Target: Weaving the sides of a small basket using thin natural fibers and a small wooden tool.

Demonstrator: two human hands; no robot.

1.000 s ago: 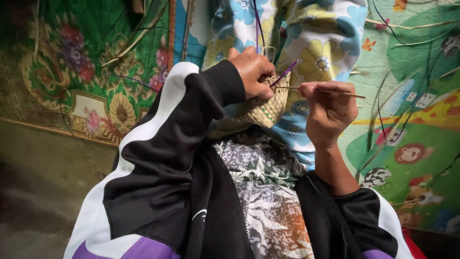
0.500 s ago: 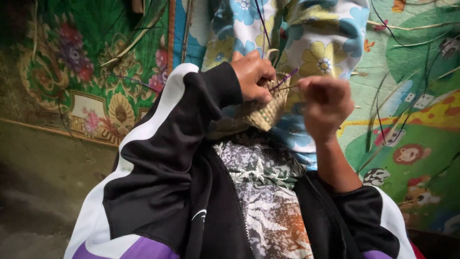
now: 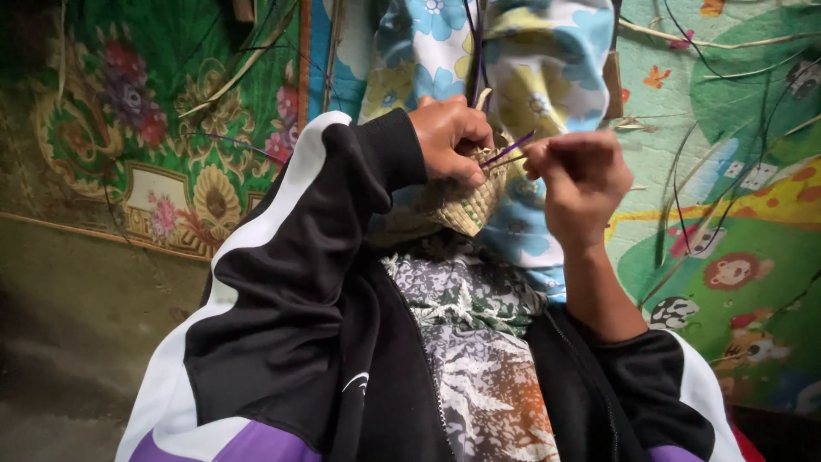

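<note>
A small woven basket piece (image 3: 469, 204) of pale straw is held in front of the chest, above the lap. It is clasped from above by the left hand (image 3: 451, 137), whose fingers are closed over its upper edge. Just to its right, the right hand (image 3: 579, 175) is raised with thumb and fingertips pinched together on a thin purple strand (image 3: 510, 148), which runs slantwise from the pinch into the weave. The two hands are near each other but not touching. A black jacket sleeve with a white stripe (image 3: 282, 257) is seen on the left arm. Behind the hands, blue floral cloth (image 3: 522, 60) is draped, and loose fibre strips (image 3: 684, 197) are scattered over the patterned mats.
</note>
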